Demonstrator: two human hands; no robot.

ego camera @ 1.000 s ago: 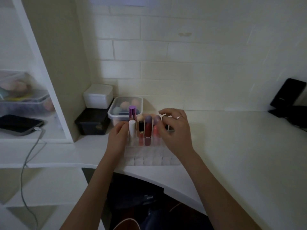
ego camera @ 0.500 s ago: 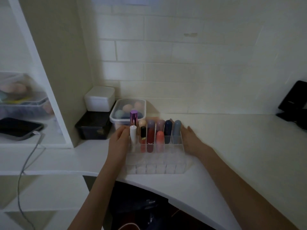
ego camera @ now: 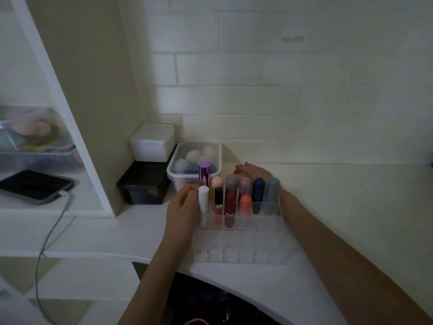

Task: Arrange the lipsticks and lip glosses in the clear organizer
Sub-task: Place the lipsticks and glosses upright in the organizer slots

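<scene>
Organizer: clear organizer (ego camera: 241,250) is sitting on the white counter (ego camera: 351,219), near its curved front edge; near rows are showing no tubes.
Far row, left to right: purple metallic tube (ego camera: 204,173), peach-capped tube (ego camera: 216,182), two lilac-capped tubes (ego camera: 244,184), navy tube (ego camera: 258,191), grey-blue tube (ego camera: 272,192), all standing upright.
Next row toward the viewer: white tube (ego camera: 203,200), black-capped gloss (ego camera: 218,202), dark red gloss (ego camera: 230,207), coral tube (ego camera: 245,205), also upright.
Left hand: left hand (ego camera: 182,207) is resting against the organizer's left side, fingers curling loosely beside the white tube; whether this grip is actually pinching the tube cannot be told.
Right hand: right hand (ego camera: 250,170) is reaching round the far right of the organizer, fingers lying fairly straight behind the far row; mostly hidden by tubes, so the grip cannot be told.
Surroundings: lidded clear tub of sponges (ego camera: 194,160) is standing just beyond the organizer; white box (ego camera: 152,141) is sitting on a black box (ego camera: 143,184) to the left; a phone (ego camera: 35,186) with cable is lying on the left shelf.
</scene>
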